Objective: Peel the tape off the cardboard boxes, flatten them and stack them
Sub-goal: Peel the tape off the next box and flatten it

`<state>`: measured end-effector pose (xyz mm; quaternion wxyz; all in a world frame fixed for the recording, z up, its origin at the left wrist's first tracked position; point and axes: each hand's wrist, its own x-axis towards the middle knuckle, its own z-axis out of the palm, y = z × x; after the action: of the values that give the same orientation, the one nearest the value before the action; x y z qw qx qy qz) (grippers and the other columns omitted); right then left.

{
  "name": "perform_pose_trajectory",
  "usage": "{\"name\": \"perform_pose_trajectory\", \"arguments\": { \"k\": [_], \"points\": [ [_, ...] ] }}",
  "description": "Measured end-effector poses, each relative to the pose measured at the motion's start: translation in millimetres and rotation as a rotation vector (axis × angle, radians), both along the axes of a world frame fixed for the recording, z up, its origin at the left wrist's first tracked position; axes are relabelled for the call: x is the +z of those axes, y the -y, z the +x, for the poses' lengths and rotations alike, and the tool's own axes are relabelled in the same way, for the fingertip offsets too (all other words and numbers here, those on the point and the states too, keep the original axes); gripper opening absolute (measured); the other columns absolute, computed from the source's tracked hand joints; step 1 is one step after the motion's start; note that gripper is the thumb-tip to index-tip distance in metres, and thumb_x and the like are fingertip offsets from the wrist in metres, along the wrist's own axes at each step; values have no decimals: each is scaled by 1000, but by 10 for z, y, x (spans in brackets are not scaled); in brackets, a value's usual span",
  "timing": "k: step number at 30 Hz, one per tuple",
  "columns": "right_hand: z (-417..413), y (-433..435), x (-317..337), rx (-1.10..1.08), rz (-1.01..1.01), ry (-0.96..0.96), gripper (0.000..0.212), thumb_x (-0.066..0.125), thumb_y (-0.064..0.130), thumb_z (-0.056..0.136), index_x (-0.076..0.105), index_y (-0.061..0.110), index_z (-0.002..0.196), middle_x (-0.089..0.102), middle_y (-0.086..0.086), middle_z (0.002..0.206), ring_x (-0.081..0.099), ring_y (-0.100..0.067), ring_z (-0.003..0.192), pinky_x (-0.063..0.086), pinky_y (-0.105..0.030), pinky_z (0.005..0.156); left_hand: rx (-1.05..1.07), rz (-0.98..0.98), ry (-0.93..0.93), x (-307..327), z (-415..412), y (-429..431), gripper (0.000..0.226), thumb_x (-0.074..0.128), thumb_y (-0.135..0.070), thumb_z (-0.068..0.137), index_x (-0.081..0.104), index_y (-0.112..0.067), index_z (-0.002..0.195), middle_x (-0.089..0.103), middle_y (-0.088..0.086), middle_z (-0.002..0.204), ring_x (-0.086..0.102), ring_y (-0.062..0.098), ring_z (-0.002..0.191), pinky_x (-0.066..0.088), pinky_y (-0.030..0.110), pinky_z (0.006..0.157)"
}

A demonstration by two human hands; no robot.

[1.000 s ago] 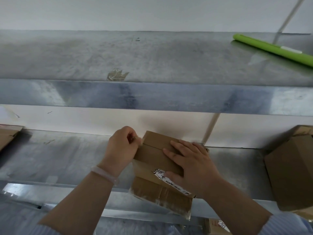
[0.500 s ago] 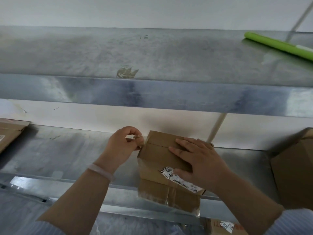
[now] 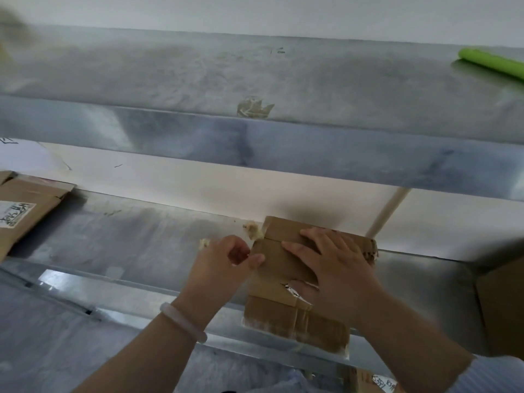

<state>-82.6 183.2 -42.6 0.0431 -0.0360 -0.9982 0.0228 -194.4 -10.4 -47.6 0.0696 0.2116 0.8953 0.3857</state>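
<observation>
The closed brown box [image 3: 272, 279], taped and torn, is being pressed by the flat right hand [image 3: 340, 270]; whether anything is being pinched by the curled left hand [image 3: 221, 268] cannot be told.

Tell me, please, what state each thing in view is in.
small box, closed, tape on its near side, standing at the front of the lower shelf.
right hand, flat, pressing the box top.
left hand, fingers curled at the box's left edge; grip blurred.
green roll, lying on the upper shelf.

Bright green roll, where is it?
In the head view, the bright green roll lies on the upper metal shelf at the far right, above and right of the brown cardboard box.
</observation>
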Motion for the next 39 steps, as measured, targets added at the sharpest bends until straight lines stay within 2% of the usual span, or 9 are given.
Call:
{"name": "perform_pose_trajectory", "arguments": {
  "k": [4, 9, 12, 16, 18, 20, 23, 27, 39],
  "points": [
    [36, 46, -40, 0, 15, -6, 60, 44, 67, 82, 50, 37, 134, 52, -2, 133, 50, -26, 124, 41, -52, 106, 31, -51, -27, 56, 42, 8, 18, 67, -42, 84, 62, -29, 72, 62, -14, 64, 57, -2, 60, 41, 6, 54],
    [43, 59, -55, 2, 20, -10, 59, 44, 65, 83, 50, 37, 135, 53, -3, 135, 50, -28, 126, 40, -55, 106, -48, -167, -105, 98, -7, -36, 15, 61, -41, 86, 59, -29, 77, 60, -13, 70, 57, 3, 67, 48, 20, 63],
    [42, 48, -54, 1, 16, -4, 59, 44, 65, 83, 49, 38, 136, 52, -3, 136, 49, -27, 128, 39, -53, 108, -46, -93, -25, 86, -54, -62, 11, 59, -32, 90, 60, -27, 80, 63, -12, 71, 61, 4, 67, 51, 19, 64],
    [13, 6, -37, -4, -12, 5, 62, 41, 67, 84, 49, 38, 137, 53, -1, 137, 48, -25, 129, 39, -52, 108, -15, 166, 256, -99, -117, 45, 11, 61, -33, 91, 67, -26, 85, 70, -6, 79, 69, 12, 76, 59, 35, 75],
    [-14, -31, -17, 5, -12, 21, 63, 38, 67, 85, 50, 36, 138, 54, -3, 138, 50, -26, 129, 40, -51, 107, -52, 274, 335, -202, -25, 109, 6, 67, -29, 87, 68, -28, 92, 71, -9, 89, 68, 8, 86, 56, 27, 81],
    [-56, -88, 17, 14, -23, 42, 65, 32, 68, 87, 50, 33, 139, 54, -3, 140, 50, -26, 131, 40, -49, 108, -106, 329, 349, -283, 109, 141, 21, 73, -20, 82, 67, -33, 97, 70, -14, 95, 66, 3, 91, 51, 14, 77],
    [-142, -196, 103, 44, -82, 63, 72, 21, 70, 86, 43, 34, 144, 47, 2, 148, 42, -21, 138, 35, -45, 113, -92, 267, 233, -332, 207, 113, 34, 75, -20, 80, 58, -46, 96, 68, -21, 93, 63, -8, 89, 46, 5, 71],
    [-194, -281, 157, 72, -117, 97, 77, 13, 73, 80, 32, 41, 148, 35, 11, 154, 30, -10, 143, 24, -34, 118, -11, 184, 27, -319, 161, 25, 13, 69, -22, 86, 67, -31, 95, 62, -26, 84, 59, -14, 77, 41, -1, 70],
    [-102, -206, 26, 35, -92, 63, 68, 22, 71, 87, 39, 39, 146, 42, 8, 150, 36, -16, 141, 30, -40, 115, -35, 54, -183, -263, 46, 58, 11, 69, -31, 85, 74, -21, 88, 70, -12, 78, 63, 1, 68, 51, 12, 65]
  ]
}}
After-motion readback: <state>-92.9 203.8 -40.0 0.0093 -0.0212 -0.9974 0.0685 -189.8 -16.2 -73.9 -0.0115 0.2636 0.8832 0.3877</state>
